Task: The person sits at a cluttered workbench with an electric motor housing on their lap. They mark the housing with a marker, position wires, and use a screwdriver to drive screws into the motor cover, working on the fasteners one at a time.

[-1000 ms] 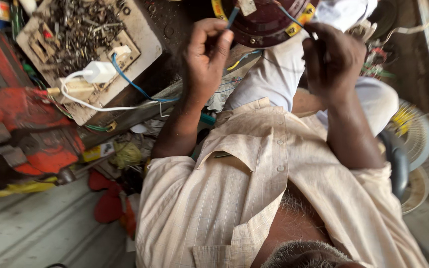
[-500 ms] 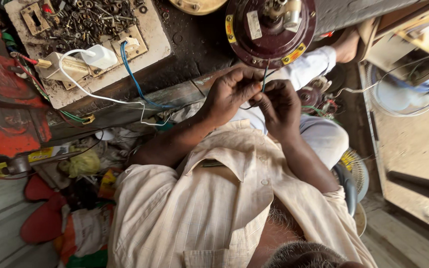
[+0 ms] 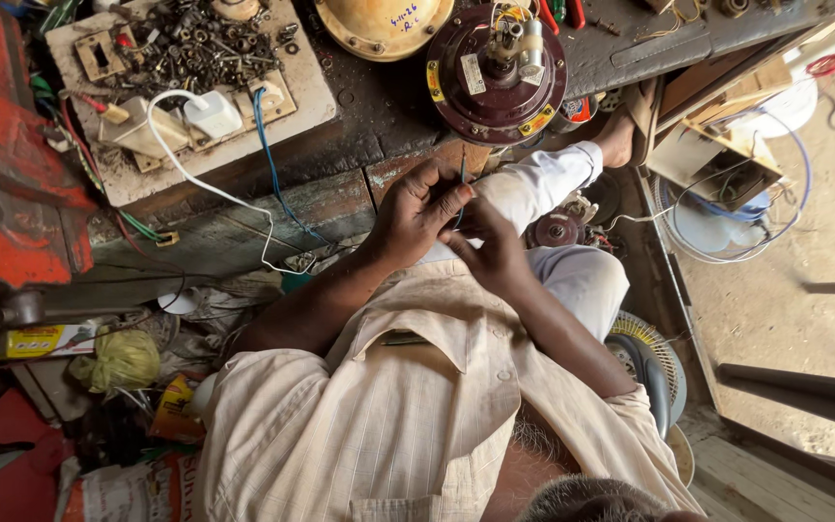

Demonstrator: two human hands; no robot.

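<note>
A person's left hand (image 3: 417,215) and right hand (image 3: 493,253) meet below the dark red fan motor (image 3: 497,72) on the bench (image 3: 388,106), fingers pinched shut on a thin wire (image 3: 462,174), likely light, springy, best gripped near its end.

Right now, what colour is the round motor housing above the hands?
Dark maroon motor housing, with yellow stickers at its rim; head view.

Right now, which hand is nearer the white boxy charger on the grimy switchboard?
Left. The left hand lies lower right of the charger, pinching a thin wire; the right hand sits beyond it.
</note>
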